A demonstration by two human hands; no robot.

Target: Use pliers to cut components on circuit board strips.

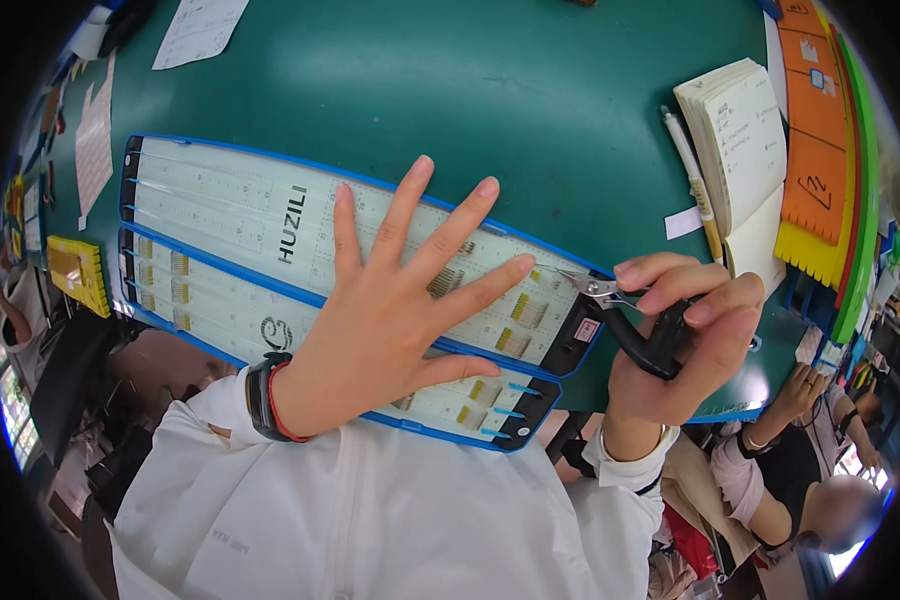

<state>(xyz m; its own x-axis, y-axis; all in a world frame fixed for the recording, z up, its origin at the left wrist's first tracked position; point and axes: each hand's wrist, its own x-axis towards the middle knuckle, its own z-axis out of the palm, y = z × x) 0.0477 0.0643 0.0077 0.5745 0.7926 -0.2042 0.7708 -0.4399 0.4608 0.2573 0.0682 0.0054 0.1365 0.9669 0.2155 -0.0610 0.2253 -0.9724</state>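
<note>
A long, flat blue-framed case [210, 170] lies opened across the table, its two white, finely lined panels side by side. Several small yellowish and dark bundles of fine strands or pins [528, 310] sit on the panels, too small to make out fully. My left hand [380, 300] rests flat with fingers spread over the middle of the case, covering part of both panels. In my right hand [685, 330] is a pair of black-handled pliers [650, 345]. Their slim metal jaws point left over the case's far right end, close to my left index fingertip.
An open notebook [735, 150] and a pen [692, 180] lie at the right, beside orange, yellow and green sheets [815, 180]. Papers [200, 30] lie at the far left, with a yellow block [78, 275]. Another person's hand [798, 390] shows at the lower right.
</note>
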